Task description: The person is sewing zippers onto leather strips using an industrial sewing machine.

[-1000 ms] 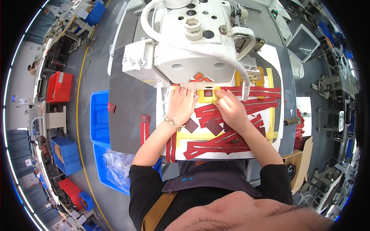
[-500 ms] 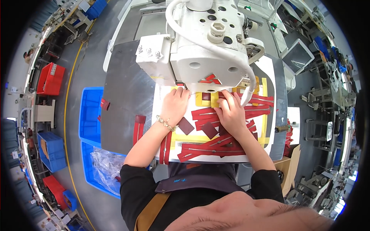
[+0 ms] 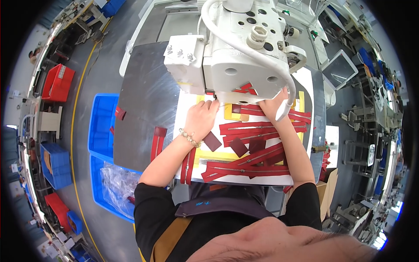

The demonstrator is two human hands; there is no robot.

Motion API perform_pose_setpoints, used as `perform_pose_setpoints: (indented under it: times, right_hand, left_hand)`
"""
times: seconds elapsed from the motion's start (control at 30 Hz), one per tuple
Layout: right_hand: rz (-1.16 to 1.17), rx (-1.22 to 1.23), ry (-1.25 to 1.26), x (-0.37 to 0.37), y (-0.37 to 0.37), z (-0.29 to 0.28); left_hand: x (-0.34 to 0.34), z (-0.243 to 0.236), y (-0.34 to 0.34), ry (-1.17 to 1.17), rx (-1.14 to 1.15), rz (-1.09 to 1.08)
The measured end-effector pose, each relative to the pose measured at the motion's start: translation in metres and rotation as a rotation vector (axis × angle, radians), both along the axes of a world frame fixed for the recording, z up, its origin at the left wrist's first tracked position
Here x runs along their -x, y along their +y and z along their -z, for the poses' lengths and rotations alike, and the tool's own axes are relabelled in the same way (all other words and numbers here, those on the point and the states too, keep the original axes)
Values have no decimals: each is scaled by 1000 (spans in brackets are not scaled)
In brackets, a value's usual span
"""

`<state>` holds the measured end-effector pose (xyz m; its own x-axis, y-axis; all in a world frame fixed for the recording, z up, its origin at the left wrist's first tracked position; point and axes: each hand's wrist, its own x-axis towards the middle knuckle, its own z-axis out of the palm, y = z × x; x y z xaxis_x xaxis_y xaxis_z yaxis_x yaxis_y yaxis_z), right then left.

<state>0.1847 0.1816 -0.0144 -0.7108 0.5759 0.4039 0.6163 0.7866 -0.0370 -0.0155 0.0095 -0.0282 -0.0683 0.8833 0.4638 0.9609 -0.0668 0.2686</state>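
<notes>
Under the head of a white industrial sewing machine (image 3: 244, 65), my left hand (image 3: 202, 118) has its fingers curled together by the needle area; whatever they pinch is hidden. My right hand (image 3: 273, 108) reaches beneath the right side of the machine head, which covers its fingers. Between the hands lies a yellow template piece (image 3: 228, 112) with a red zipper (image 3: 257, 110) running right from it, a dark red patch at its end. More red zippers (image 3: 245, 168) are spread below, overlapping one another. Loose dark red patches (image 3: 212, 141) lie among them on the white, yellow-taped sheet (image 3: 209, 164).
A zipper with a patch end (image 3: 158, 142) lies on the grey table (image 3: 139, 96) left of my forearm. Blue bins (image 3: 103, 126) stand beside the table, one holding clear plastic wrap (image 3: 118, 187). A cardboard box (image 3: 328, 192) and a screen (image 3: 340, 69) are at the right.
My right hand has moved from the yellow template piece, up and right, in under the machine head. My left hand stays by the needle area. The view has shifted slightly.
</notes>
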Motion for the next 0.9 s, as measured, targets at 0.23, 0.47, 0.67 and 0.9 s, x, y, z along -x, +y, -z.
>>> perform_pose_setpoints:
  times: [0.23, 0.47, 0.67, 0.9]
  right_hand:
    - [-25, 72, 7, 2, -15, 1]
    - [-117, 173, -10, -6, -35, -32]
    - [-151, 113, -6, -8, -40, -29]
    - [-235, 353, 30, -1, -38, -29]
  left_hand:
    - [1, -3, -2, -17, 10, -21]
    - [1, -3, -5, -14, 45, -33]
    - [-2, -5, -4, -15, 53, -25]
    - [-2, -4, -5, -34, 76, -11]
